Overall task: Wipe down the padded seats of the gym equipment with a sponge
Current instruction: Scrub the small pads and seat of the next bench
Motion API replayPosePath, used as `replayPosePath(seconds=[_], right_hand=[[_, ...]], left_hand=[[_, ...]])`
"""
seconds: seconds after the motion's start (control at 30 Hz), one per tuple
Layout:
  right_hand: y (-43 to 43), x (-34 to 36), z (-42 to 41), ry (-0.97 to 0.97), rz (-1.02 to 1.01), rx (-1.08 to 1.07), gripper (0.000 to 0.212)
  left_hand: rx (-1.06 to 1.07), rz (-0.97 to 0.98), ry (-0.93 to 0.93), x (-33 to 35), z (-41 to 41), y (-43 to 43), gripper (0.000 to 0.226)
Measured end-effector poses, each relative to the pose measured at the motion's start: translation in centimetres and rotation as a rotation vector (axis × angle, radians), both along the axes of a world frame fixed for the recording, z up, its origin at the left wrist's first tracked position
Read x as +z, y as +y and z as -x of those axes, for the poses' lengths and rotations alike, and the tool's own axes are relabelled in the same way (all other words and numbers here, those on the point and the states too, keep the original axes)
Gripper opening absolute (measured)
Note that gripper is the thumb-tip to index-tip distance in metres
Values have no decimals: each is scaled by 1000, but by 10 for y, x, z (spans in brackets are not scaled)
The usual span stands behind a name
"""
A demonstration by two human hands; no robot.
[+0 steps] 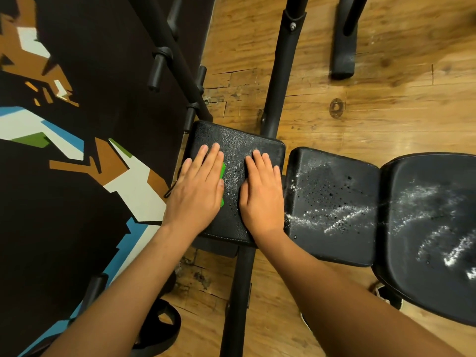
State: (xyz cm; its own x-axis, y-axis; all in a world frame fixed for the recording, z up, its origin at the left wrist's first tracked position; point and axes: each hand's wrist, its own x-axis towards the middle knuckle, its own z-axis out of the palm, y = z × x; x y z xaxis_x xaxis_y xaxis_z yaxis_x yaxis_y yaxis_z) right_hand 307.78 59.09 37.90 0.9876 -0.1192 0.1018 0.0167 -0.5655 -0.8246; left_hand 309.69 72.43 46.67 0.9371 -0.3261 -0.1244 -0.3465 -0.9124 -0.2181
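Now wiping small pad (pixel 239 143) | left hand (pixel 198 186) flat, pressing green sponge (pixel 222 169) | right hand (pixel 261 194) flat, bracing | next, likely: dusty middle pad (pixel 332 202)

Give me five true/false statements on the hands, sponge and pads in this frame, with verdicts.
1. The left hand and right hand both lie flat on the small pad. True.
2. The green sponge is under the right hand. False: it is under the left hand, with only its edge showing.
3. The middle pad carries white streaks. True.
4. The large seat at the far right is wiped clean. False: white streaks mark it too.
5. The wood floor shows around the pads. True.
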Motion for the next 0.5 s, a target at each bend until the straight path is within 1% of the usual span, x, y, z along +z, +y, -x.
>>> replayPosePath(seconds=[0.17, 0.27, 0.4, 0.5], right_hand=[[0, -1, 0, 2, 12, 8, 55], [0, -1, 0, -1, 16, 0, 55], [0, -1, -1, -2, 28, -1, 54], [-1, 0, -1, -5, 33, -5, 54]], left_hand=[[8, 44, -21, 1, -47, -18, 55], [8, 35, -16, 0, -64, -24, 56], [-35, -9, 4, 1, -74, -23, 58], [-17, 15, 13, 2, -66, -24, 58]])
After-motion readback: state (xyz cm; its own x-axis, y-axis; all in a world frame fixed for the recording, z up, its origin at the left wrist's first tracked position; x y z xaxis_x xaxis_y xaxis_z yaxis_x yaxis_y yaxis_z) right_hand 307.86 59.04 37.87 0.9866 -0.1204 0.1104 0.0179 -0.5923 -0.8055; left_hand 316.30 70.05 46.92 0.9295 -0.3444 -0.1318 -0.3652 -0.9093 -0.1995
